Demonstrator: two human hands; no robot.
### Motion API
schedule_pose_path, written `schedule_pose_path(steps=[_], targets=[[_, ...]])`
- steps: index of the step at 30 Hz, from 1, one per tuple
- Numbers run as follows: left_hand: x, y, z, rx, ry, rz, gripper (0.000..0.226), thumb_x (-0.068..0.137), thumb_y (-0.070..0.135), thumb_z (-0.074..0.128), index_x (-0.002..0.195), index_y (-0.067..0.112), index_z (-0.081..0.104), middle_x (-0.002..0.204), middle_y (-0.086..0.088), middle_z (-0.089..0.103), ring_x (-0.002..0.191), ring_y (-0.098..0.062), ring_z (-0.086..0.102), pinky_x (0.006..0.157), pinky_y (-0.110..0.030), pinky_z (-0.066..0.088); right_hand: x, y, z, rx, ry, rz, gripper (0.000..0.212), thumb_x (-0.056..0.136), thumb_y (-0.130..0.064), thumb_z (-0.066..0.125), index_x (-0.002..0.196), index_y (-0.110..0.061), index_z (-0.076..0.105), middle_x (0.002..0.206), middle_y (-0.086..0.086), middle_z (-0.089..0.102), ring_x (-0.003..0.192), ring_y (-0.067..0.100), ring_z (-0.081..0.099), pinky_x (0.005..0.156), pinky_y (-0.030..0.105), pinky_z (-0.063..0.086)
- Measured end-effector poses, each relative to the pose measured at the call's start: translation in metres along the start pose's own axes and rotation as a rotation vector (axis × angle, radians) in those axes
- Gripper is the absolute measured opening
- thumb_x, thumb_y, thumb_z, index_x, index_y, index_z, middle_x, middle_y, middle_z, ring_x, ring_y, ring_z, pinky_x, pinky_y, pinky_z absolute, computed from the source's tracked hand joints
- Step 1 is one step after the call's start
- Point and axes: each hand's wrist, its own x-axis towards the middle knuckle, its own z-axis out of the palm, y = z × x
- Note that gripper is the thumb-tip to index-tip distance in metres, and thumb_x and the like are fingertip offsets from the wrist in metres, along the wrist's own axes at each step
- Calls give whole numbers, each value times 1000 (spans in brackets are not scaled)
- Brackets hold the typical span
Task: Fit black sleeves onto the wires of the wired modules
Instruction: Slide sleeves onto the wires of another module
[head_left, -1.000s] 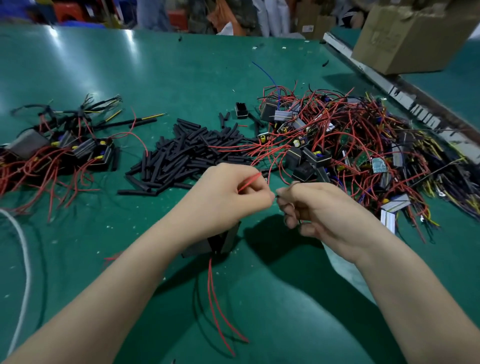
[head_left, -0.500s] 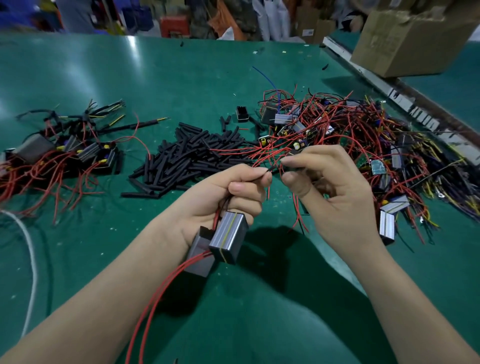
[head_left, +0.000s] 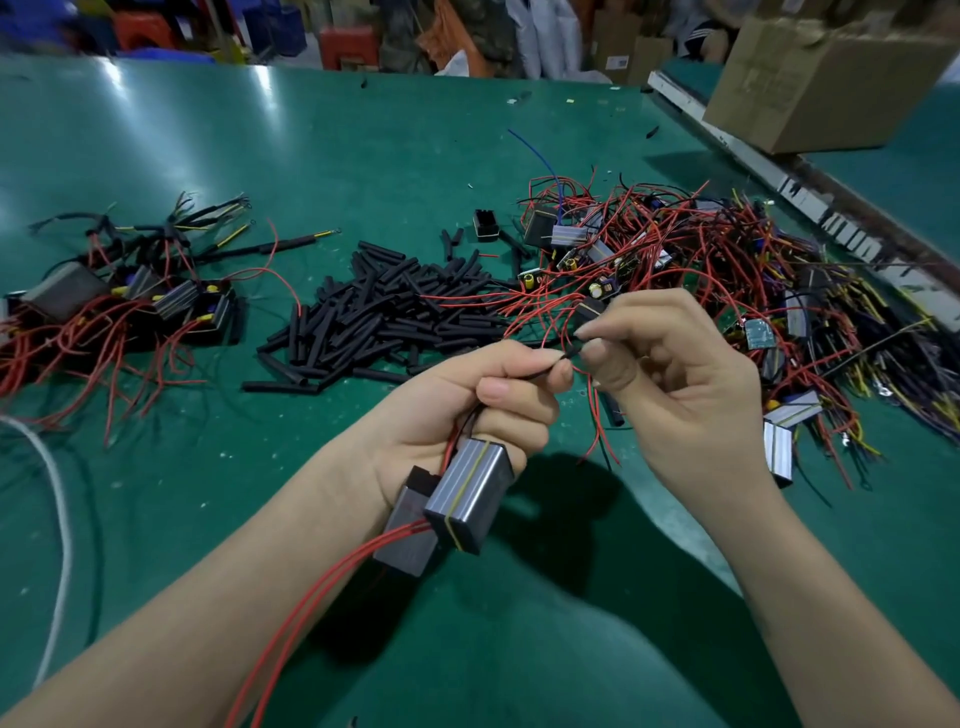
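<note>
Change: both hands are sitting a little lower and closer together than half a second ago, with the module hanging lower under the left wrist.
Left hand: left hand (head_left: 483, 410) is curling round the wires of a grey wired module (head_left: 470, 501) and pinching a thin black wire (head_left: 540, 371) between thumb and forefinger.
Right hand: right hand (head_left: 680, 379) is pinching a small black sleeve (head_left: 571, 352) at that wire's tip.
Module: it is dangling below the left palm, two red wires (head_left: 322, 587) trailing toward the camera.
Surface: green table mat (head_left: 322, 156) is reflecting overhead light.
Stock: loose black sleeves (head_left: 384, 317) are lying in a heap at centre; unsleeved modules (head_left: 727, 275) are tangling right; finished modules (head_left: 130, 306) are sitting left.
Room: cardboard box (head_left: 810, 78) is standing far right, and blurred clutter is lining the far edge.
</note>
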Motion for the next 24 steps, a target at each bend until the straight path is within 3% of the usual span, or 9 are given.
schedule_pose_path(steps=[3,6,8,12,14,16,19,21,24], targets=[[0,-1,7,147,127,83,7,77,15,64,73,9,63,46,11,26,41,-3,18,36,-14,19,-1,-2,0,-27,-25,40,7,91,-23,61,87,-27,61,85,-10,57,74,5,53,68,14,39],[0,-4,10,728,535,449,13,76,19,64,63,16,64,42,12,31,37,-2,21,36,-12,17,1,-5,2,196,-94,495,14,84,-27,62,71,-26,66,59,-5,58,55,8,48,53,16,36],[0,-7,10,1095,683,655,16,83,13,66,67,13,63,42,12,36,38,-3,26,38,-15,21,3,-3,0,294,-194,757,16,81,-23,63,68,-27,71,54,-4,56,52,10,49,46,19,32],[4,-5,0,1242,762,671,16,83,14,66,74,1,64,42,12,43,37,-1,31,38,-13,26,4,4,-4,353,-264,928,29,87,-12,59,66,-25,73,58,-9,54,51,9,55,42,16,30],[7,-5,-3,1242,818,577,20,81,20,66,78,0,67,44,10,48,40,-4,32,40,-15,27,3,7,-3,262,-250,918,26,86,-14,58,66,-25,71,57,-11,54,51,6,55,41,15,32],[11,-6,-9,1331,889,479,22,82,26,65,78,4,69,51,9,54,44,-7,36,44,-18,29,-1,13,-2,-34,-258,811,16,85,-22,62,71,-24,68,56,-14,57,52,2,51,47,15,37],[15,-9,-14,1476,932,394,23,85,34,59,83,14,70,58,10,54,52,-8,41,58,-24,35,-7,22,0,-516,-305,525,8,89,-33,60,95,-28,63,82,-14,59,65,1,46,70,26,41],[15,-12,-13,1590,941,445,17,90,33,56,88,24,70,63,13,57,60,-5,48,66,-26,39,-8,22,1,-495,-256,440,22,90,-36,58,111,-28,60,95,-13,56,71,1,47,75,29,42],[14,-13,-10,1783,851,554,21,95,25,51,88,14,68,71,4,58,69,-10,46,66,-23,35,-5,18,2,-322,-218,322,19,91,-24,63,109,-23,65,97,-6,59,80,7,56,76,22,46]])
